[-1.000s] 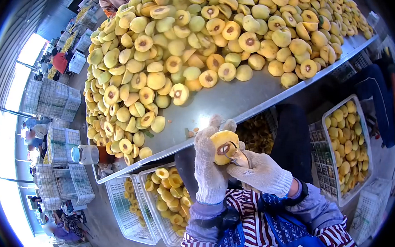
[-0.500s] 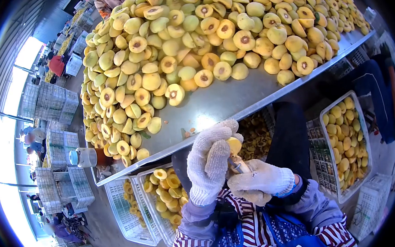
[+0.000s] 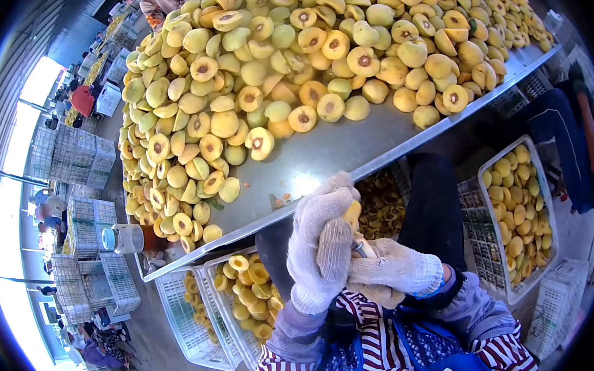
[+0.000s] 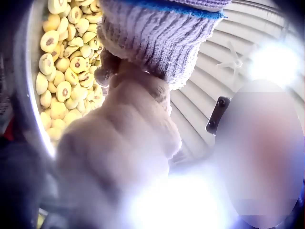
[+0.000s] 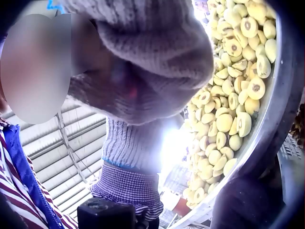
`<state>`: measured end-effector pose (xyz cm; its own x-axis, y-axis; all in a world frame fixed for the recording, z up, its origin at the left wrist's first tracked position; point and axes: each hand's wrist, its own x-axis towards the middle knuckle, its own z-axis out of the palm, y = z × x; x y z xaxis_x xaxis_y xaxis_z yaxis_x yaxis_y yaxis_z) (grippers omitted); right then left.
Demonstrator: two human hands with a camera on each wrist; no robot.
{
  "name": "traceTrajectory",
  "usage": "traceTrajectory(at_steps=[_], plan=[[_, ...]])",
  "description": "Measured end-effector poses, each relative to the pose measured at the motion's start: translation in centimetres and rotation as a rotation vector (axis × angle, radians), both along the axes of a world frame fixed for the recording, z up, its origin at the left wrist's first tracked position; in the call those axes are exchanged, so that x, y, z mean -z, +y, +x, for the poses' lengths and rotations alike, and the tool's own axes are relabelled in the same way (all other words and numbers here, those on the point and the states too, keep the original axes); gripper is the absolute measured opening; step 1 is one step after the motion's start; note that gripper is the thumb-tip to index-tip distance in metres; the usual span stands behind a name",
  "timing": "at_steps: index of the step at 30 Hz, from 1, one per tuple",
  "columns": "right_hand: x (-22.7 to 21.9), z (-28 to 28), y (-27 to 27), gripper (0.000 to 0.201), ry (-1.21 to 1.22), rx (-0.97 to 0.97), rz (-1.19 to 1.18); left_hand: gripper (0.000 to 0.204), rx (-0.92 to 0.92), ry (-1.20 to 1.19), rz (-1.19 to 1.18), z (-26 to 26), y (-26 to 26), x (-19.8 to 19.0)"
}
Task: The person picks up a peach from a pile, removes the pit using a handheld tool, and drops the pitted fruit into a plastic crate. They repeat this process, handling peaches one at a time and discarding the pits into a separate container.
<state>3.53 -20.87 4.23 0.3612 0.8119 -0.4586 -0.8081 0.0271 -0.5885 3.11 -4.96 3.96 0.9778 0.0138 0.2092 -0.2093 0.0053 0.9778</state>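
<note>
Both hands wear off-white knit gloves and work close together before the torso. My left hand (image 3: 322,245) holds a yellow peach half (image 3: 353,213), its fingers wrapped over the fruit so only an edge shows. My right hand (image 3: 399,269) grips a pitting tool (image 3: 364,249), whose short metal shaft points into the fruit. The tool's tip is hidden behind the left fingers. In the left wrist view the left glove (image 4: 124,124) is blurred, and in the right wrist view the right glove (image 5: 157,62) covers the work.
Halved peaches (image 3: 263,72) are heaped on a metal table (image 3: 296,165) with a raised rim. Crates of peach halves stand at left (image 3: 249,294) and right (image 3: 516,216). A crate of dark scraps (image 3: 383,204) sits below the table edge. A jar (image 3: 127,238) stands at the table's left corner.
The peach half's cut face and pit, visible a second ago with the tool's curved blade at the pit, have turned out of sight. My left fingers have closed farther round the fruit.
</note>
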Motion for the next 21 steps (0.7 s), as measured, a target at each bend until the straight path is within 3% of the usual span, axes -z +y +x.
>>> traceTrajectory(at_steps=[3, 4, 10, 13, 16, 19, 21], plan=[[0.0, -0.3, 0.1, 0.030, 0.113, 0.023, 0.041, 0.025, 0.171, 0.272, -0.290, 0.6, 0.7, -1.0], [0.1, -0.5, 0.3, 0.031, 0.158, 0.054, 0.049, 0.023, 0.209, 0.276, -0.273, 1.0, 0.9, -1.2], [3.7, -1.9, -0.1, 0.032, 0.239, 0.112, 0.354, 0.023, 0.273, -0.361, 0.407, 3.3, 1.5, -0.8], [6.1, -2.3, 1.8, 0.032, 0.643, 0.047, 1.085, 0.026, 0.299, -0.317, 0.312, 3.3, 1.3, -0.4], [5.5, -2.5, 0.7, 0.030, 0.586, 0.033, 0.926, 0.027, 0.279, -0.446, 0.207, 3.1, 0.9, 0.8], [5.1, -2.1, 0.1, 0.029, 0.420, 0.006, 0.766, 0.033, 0.333, -0.011, -0.375, 1.3, -0.4, 0.7], [3.8, -1.5, -0.5, 0.030, 0.310, -0.016, 0.600, 0.044, 0.318, 0.167, -0.460, 0.6, -0.6, -0.5]])
